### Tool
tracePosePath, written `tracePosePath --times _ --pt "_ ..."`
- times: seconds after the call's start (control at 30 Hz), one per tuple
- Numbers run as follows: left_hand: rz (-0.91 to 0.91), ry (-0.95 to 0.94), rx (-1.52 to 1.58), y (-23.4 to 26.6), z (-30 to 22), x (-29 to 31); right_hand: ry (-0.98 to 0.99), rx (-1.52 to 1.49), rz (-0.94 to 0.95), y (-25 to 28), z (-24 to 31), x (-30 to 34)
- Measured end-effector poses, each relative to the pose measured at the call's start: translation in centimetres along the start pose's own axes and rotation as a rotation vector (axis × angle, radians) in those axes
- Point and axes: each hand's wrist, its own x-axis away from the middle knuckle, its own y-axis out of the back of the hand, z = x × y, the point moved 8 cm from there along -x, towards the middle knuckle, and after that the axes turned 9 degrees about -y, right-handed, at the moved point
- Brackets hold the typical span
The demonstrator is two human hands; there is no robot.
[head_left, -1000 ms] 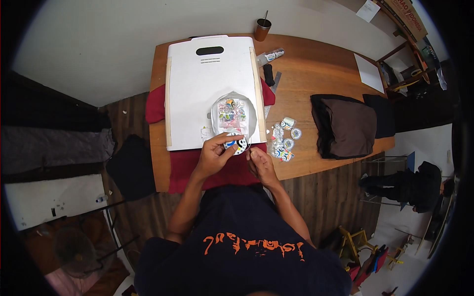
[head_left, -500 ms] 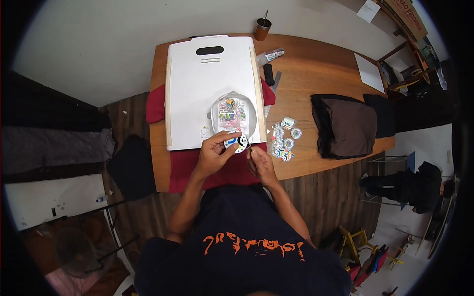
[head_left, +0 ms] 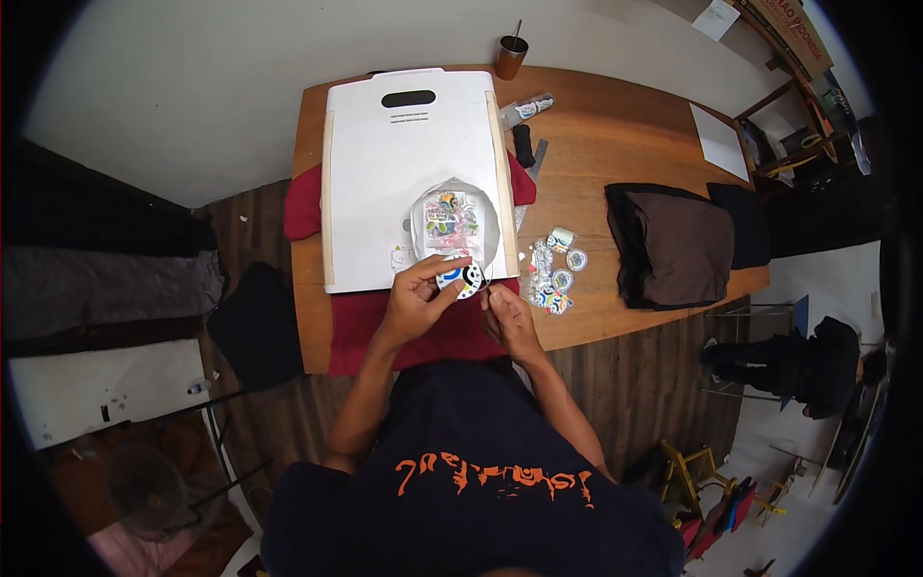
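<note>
My left hand (head_left: 415, 303) pinches a round white disc (head_left: 460, 277), printed in blue, black and yellow, between thumb and fingers; it looks like a sticker. Close by on the right, my right hand (head_left: 510, 315) is closed, its fingertips pinching a thin curved strip (head_left: 487, 283) beside the disc's edge. Just beyond the disc, a round whitish container (head_left: 416, 213) holds small colourful printed pieces (head_left: 450, 219), some in clear wrapping. It rests on a white board (head_left: 370, 183) with a handle slot, which lies over dark red cloth (head_left: 361, 332).
Right of the board, several round and cut printed stickers (head_left: 553, 279) lie on the wooden table (head_left: 596, 139). Farther off are a ruler (head_left: 536, 162), a black object (head_left: 522, 146), a brown cup (head_left: 511, 58) and folded dark clothes (head_left: 673, 245). Another person (head_left: 798, 363) is at the far right.
</note>
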Motion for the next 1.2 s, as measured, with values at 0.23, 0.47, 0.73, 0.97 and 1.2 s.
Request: tracePosePath --times 0.23,0.47,0.73,0.97,1.2 --pt "0.005 0.011 0.005 -0.2 -0.1 -0.1 0.002 0.005 0.005 -0.1 0.2 0.0" --pt "0.003 0.045 0.002 -0.3 0.0 0.0 0.002 0.008 0.014 0.0 0.0 -0.1" --pt "0.008 0.029 -0.022 -0.1 0.0 0.0 -0.029 0.01 0.001 0.1 -0.2 0.0" --pt "0.014 0.028 -0.025 -0.2 -0.2 0.0 -0.018 0.025 0.011 0.1 -0.2 0.0" --pt "0.021 0.028 -0.028 -0.1 -0.1 0.0 -0.032 0.024 0.025 0.0 -0.3 0.0"
